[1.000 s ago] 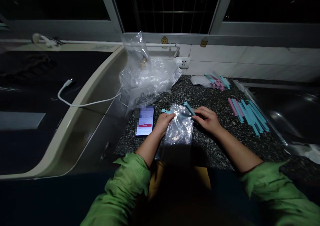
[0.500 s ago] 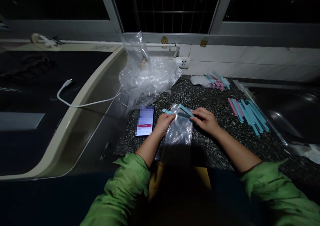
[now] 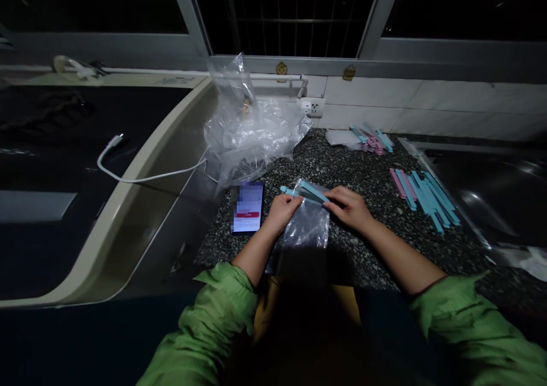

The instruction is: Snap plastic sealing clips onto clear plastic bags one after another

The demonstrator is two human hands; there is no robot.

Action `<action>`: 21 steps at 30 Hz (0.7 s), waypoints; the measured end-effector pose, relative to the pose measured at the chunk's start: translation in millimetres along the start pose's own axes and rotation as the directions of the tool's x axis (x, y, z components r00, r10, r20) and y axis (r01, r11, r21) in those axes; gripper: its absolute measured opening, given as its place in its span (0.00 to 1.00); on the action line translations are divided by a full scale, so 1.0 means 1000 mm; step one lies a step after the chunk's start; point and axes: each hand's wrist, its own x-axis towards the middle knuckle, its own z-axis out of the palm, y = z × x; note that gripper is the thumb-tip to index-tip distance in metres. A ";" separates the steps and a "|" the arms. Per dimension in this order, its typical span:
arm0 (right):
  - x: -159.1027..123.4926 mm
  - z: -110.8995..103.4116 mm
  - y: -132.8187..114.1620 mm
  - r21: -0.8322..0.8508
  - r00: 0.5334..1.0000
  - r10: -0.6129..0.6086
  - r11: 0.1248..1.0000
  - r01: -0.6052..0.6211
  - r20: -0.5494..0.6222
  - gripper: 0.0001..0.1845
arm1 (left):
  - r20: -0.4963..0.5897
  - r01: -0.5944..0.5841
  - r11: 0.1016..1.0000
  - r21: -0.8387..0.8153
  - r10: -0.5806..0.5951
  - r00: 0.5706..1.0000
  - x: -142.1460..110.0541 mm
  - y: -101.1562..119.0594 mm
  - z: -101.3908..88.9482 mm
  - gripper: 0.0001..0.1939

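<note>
Speckled dark countertop (image 3: 363,243) runs below a wall of white tiles (image 3: 359,115) and a window (image 3: 294,19) with thin bars, black behind the glass. On the left stands a pale-rimmed appliance (image 3: 105,215) with a dark, glossy top, and a white cable (image 3: 158,177) trails over its edge; on the right, a dark sink (image 3: 487,181) borders the counter. Both hands meet near the front of the counter, at the upper end of a clear plastic bag (image 3: 305,229) whose lower part falls into shadow. The left hand (image 3: 282,209) has its thumb and fingers closed on the bag's left edge, and the rounded end of a blue piece (image 3: 285,190) sticks out beyond the fingertips. The right hand (image 3: 349,205) pinches a blue strip (image 3: 313,191) between thumb and fingers, and the strip slants across the upper part of the bag, its free end pointing up and left. Whether the two blue parts are joined is too small to tell. Just beside the left hand lies a lit phone (image 3: 248,208), with crumpled clear plastic (image 3: 260,130) behind it. Well apart to the right, blue and pink strips (image 3: 429,198) lie in a loose heap; a smaller mixed bunch (image 3: 373,141) rests nearer the wall.
</note>
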 end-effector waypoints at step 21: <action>0.034 0.037 -0.005 -0.128 0.998 -0.042 0.991 0.048 0.047 0.12 | -0.262 -0.212 0.864 0.456 0.358 0.896 0.008 0.007 -0.032 0.09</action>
